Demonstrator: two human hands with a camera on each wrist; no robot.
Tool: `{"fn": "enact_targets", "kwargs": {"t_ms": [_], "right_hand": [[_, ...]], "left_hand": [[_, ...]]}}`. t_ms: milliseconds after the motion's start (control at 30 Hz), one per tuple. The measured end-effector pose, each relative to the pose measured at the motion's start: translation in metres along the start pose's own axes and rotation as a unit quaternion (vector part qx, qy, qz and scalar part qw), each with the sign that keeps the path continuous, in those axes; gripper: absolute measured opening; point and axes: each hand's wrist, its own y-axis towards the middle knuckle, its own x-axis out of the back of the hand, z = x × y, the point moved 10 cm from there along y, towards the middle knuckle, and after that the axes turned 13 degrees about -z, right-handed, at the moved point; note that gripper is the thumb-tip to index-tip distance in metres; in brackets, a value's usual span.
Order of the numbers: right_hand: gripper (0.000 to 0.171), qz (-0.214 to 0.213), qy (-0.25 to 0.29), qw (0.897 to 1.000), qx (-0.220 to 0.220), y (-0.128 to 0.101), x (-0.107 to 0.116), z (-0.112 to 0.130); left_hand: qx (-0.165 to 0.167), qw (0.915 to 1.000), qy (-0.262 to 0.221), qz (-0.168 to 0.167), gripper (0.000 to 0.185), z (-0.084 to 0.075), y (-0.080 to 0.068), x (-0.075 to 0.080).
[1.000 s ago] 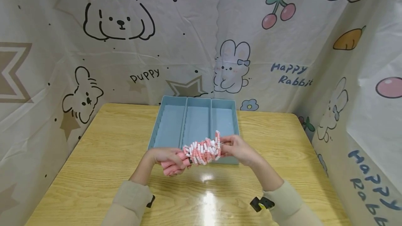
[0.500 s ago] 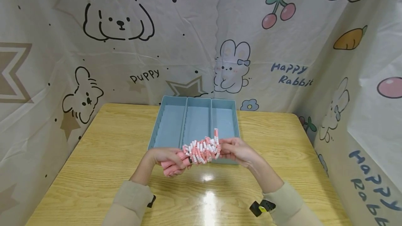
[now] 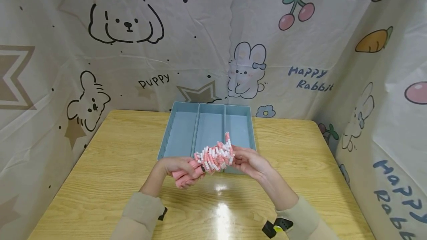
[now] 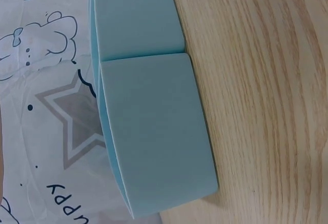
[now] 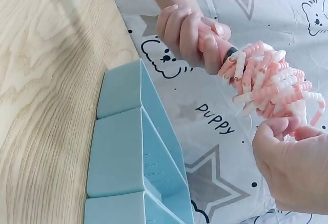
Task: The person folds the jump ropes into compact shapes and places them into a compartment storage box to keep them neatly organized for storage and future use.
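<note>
A jump rope point(image 3: 215, 157) with pink and white beads is bundled into a coil above the table. My left hand point(image 3: 178, 165) grips its pink handles point(image 3: 181, 180), fingers wrapped around them, as the right wrist view also shows. At the far end of the bundle, my right hand point(image 5: 294, 157) pinches the beaded cord point(image 5: 271, 83) between thumb and fingers. One short stretch of beads sticks up at that end. The fingertips of the right hand are partly hidden behind the beads in the head view. The left wrist view does not show the rope.
A blue tray point(image 3: 225, 121) with three compartments stands behind the hands on the wooden table point(image 3: 126, 143). Its outer wall point(image 4: 159, 137) fills the middle of the left wrist view. A printed cloth point(image 3: 200, 29) hangs behind and beside the table.
My right hand has turned a little and shifted slightly down at the bundle's end. The upright stretch of beads has leaned left and risen slightly. My left hand has hardly moved.
</note>
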Motion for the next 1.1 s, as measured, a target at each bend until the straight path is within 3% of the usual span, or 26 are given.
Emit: {"fn": "enact_targets", "kwargs": {"t_ms": [167,300,433,533,800,933,1100], "right_hand": [[0.052,0.013,0.041,0.999,-0.02,-0.001,-0.004,0.0],[0.057,0.061,0.03,0.997,0.021,-0.004,-0.01,0.008],[0.056,0.063,-0.036,0.995,0.074,-0.003,-0.011,0.016],[0.056,0.041,-0.097,0.991,0.078,-0.002,-0.01,0.016],[0.04,0.041,-0.236,0.965,0.104,-0.007,-0.015,0.019],[0.04,0.045,-0.266,0.958,0.096,-0.009,-0.015,0.018],[0.049,0.067,-0.253,0.963,0.062,-0.011,-0.016,0.014]], "left_hand": [[-0.01,0.9999,-0.005,0.001,0.014,0.002,0.002,0.002],[-0.023,0.9995,-0.012,0.016,0.012,-0.004,0.001,-0.004],[-0.025,0.9994,-0.011,0.021,0.013,-0.002,0.003,-0.003],[-0.02,0.9995,-0.011,0.021,0.012,0.007,0.005,0.003],[-0.016,0.9995,-0.011,0.026,0.016,0.019,0.006,0.013],[-0.023,0.9993,-0.003,0.03,0.019,0.017,0.005,0.013],[-0.027,0.9992,0.003,0.03,0.018,0.015,0.003,0.011]]}}
